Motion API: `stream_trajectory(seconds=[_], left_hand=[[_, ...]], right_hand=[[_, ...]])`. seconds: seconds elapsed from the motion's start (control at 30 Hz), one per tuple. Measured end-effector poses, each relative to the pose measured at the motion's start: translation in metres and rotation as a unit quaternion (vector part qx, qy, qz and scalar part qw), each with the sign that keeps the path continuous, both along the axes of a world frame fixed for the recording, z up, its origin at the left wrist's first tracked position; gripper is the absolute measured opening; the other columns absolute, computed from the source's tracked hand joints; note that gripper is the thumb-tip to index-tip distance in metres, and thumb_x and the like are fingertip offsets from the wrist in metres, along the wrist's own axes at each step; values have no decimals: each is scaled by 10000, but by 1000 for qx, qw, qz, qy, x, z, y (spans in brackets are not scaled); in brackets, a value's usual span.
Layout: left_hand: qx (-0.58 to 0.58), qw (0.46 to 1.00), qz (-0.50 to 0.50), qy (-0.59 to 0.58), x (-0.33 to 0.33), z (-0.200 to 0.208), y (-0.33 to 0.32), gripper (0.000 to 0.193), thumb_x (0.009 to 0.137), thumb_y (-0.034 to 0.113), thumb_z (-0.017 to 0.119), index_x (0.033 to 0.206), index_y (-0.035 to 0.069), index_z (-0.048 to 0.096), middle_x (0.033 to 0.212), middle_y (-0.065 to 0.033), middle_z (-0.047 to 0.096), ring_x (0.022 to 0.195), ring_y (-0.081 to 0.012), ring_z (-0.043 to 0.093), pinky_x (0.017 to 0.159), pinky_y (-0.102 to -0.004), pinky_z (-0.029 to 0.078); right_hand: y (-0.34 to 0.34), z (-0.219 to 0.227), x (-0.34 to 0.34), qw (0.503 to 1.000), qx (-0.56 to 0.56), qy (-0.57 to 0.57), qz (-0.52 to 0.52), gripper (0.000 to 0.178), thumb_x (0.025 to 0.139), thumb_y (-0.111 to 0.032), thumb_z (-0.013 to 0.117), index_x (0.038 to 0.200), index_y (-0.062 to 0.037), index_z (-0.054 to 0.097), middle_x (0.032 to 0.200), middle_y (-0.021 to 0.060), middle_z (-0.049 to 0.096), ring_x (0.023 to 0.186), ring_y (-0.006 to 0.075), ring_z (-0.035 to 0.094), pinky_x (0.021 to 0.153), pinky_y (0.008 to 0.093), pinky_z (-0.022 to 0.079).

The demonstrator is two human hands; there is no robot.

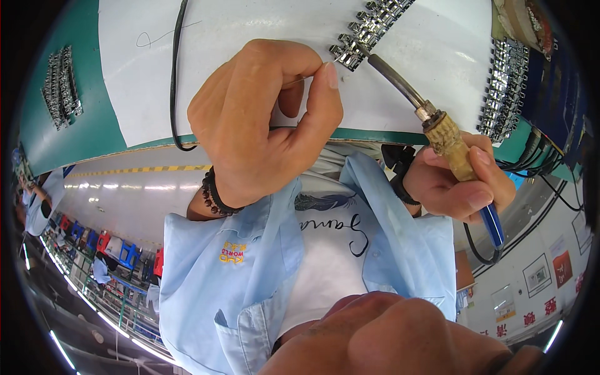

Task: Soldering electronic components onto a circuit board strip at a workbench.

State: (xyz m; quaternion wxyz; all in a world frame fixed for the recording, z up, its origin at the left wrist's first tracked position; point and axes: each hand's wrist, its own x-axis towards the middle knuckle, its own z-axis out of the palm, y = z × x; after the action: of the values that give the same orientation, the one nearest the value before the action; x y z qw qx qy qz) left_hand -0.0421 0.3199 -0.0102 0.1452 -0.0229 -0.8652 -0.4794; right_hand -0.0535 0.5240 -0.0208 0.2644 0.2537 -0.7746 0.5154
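Thumb and forefinger of the left hand (262, 112) are pressed together, their grip pinching a thin wire (338, 59) beside the near end of a row of small shiny metal parts (378, 28). The right hand (459, 178) has its grip wrapped around the handle of a soldering iron (431, 119), which slants toward the far left; its tip is at the near end of that row, though I cannot tell if it touches the metal. The row lies on a white sheet (144, 81) on the green desk (94, 134). A black cord (175, 69) crosses the sheet left of the left hand. More metal pieces (61, 87) lie on the far left, and another batch (505, 87) on the right.
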Motion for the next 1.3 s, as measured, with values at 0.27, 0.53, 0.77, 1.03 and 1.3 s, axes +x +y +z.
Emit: stream_trajectory(seconds=[0.27, 0.53, 0.77, 1.03, 1.3], left_hand=[[-3, 1000, 11, -10, -1, 1, 1, 115, 821, -21, 691, 832, 8, 580, 600, 40, 532, 487, 31, 361, 444, -143, 227], [-4, 1000, 19, -13, 0, 2, 3, 114, 823, -13, 694, 829, 12, 583, 590, 48, 523, 484, 33, 351, 445, -143, 217], [-3, 1000, 26, -16, -1, 2, 4, 113, 822, -10, 698, 827, 18, 589, 579, 56, 515, 481, 34, 347, 445, -146, 210], [-7, 999, 38, -25, -3, 3, 6, 118, 817, -7, 707, 827, 20, 593, 572, 61, 509, 478, 31, 343, 442, -152, 208], [8, 999, 33, -3, 2, -2, 1, 120, 818, -14, 697, 821, 17, 582, 575, 55, 512, 481, 29, 355, 446, -145, 220]], right_hand=[[3, 3, 2, 999, 19, -19, 23, 389, 1020, -304, 363, 962, 61, 483, 536, 102, 548, 390, 162, 559, 407, 258, 442], [6, 6, 0, 998, 44, -28, 47, 383, 1020, -299, 372, 981, 66, 483, 536, 103, 550, 409, 165, 577, 441, 269, 469], [9, 10, -3, 994, 62, -46, 80, 377, 1017, -291, 384, 995, 71, 486, 521, 112, 561, 421, 161, 587, 482, 267, 493], [9, 10, -8, 993, 75, -37, 89, 371, 1015, -291, 393, 992, 66, 491, 511, 108, 562, 418, 151, 584, 470, 247, 478], [5, 12, -4, 994, 61, -32, 82, 356, 1011, -292, 404, 1009, 54, 485, 520, 108, 563, 415, 144, 559, 434, 236, 447]])
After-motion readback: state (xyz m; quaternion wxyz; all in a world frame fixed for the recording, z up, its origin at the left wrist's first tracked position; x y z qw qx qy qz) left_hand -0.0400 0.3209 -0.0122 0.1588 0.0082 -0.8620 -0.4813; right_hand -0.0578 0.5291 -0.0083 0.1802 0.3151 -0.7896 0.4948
